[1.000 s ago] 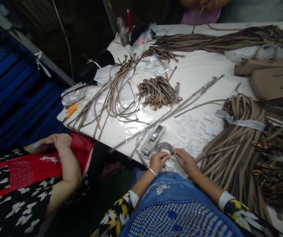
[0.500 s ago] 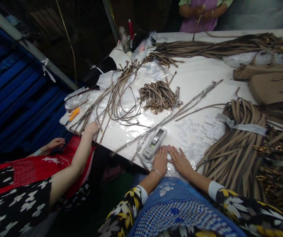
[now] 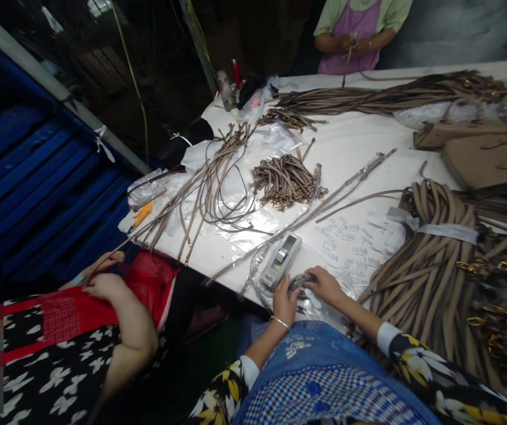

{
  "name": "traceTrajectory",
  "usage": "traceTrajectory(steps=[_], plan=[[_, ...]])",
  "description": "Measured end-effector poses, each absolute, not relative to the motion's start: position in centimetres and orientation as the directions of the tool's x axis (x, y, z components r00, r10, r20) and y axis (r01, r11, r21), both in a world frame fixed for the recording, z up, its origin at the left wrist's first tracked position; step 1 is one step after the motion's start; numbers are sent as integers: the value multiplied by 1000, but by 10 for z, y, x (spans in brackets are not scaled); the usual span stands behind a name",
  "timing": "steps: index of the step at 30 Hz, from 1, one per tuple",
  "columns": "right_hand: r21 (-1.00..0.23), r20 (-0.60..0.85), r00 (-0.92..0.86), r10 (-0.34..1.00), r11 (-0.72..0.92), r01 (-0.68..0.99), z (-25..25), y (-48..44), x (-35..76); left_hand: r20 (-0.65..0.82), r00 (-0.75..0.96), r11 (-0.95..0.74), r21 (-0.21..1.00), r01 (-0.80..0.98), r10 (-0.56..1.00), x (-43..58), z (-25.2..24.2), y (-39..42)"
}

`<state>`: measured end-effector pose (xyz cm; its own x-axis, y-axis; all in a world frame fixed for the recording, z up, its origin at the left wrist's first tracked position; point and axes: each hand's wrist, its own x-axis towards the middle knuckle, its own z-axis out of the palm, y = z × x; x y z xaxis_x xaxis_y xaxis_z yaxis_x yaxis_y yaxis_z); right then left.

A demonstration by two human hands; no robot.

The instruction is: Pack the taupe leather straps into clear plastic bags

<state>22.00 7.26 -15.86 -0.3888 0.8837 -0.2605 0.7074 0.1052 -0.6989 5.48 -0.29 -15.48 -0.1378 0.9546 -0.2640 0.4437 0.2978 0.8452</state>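
My left hand [image 3: 284,303] and my right hand [image 3: 326,287] are closed on opposite sides of a small dark coiled strap [image 3: 301,282], which looks glossy, as if wrapped in clear film. The fingers hide part of the coil. Just left of it, close to my left fingers, a grey tape dispenser [image 3: 281,261] with a green inside lies at the table's front edge. Clear plastic film lies under and around my hands. Small printed paper labels [image 3: 339,239] are scattered beyond my right hand.
A tied bundle of tan straps [image 3: 434,271] rises at the right, with tan bags [image 3: 487,159] behind. Short straps with buckles [image 3: 286,182] are heaped mid-table. At the left, a co-worker's hands [image 3: 107,283] hold a strap; another person [image 3: 350,44] stands across the table.
My hands were flat and close together on the table; now they are farther apart and grip the coiled strap, lifted into view. The left co-worker's hands have drawn back from the table with a strap.
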Motion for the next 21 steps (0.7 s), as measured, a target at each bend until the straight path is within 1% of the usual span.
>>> traceTrajectory(steps=[4, 7, 10, 13, 15, 17, 19, 21], plan=[[-794, -278, -414, 867, 35, 607, -153, 62, 233, -309, -86, 319, 885, 340, 947, 55, -151, 0], [-843, -314, -450, 836, -28, 537, -149, 53, 243, -323, -60, 327, 909, 259, 945, 54, -145, 2], [-901, -385, -505, 772, -196, 387, -141, 49, 247, -329, -45, 331, 923, 196, 943, 52, -136, 4], [-895, -447, -531, 720, -356, 270, -127, 49, 248, -334, -34, 336, 930, 147, 942, 49, -123, 7], [-885, -464, -513, 722, -400, 238, -116, 49, 246, -344, -20, 344, 933, 103, 939, 48, -115, 9], [-872, -486, -441, 755, -455, 183, -106, 46, 242, -356, -6, 355, 933, 50, 935, 49, -109, 10], [-866, -497, -350, 794, -483, 133, -100, 42, 238, -373, 10, 373, 928, -9, 928, 49, -103, 11], [-863, -497, -296, 816, -499, 74, -98, 38, 234, -395, 27, 395, 916, -65, 919, 49, -97, 14]])
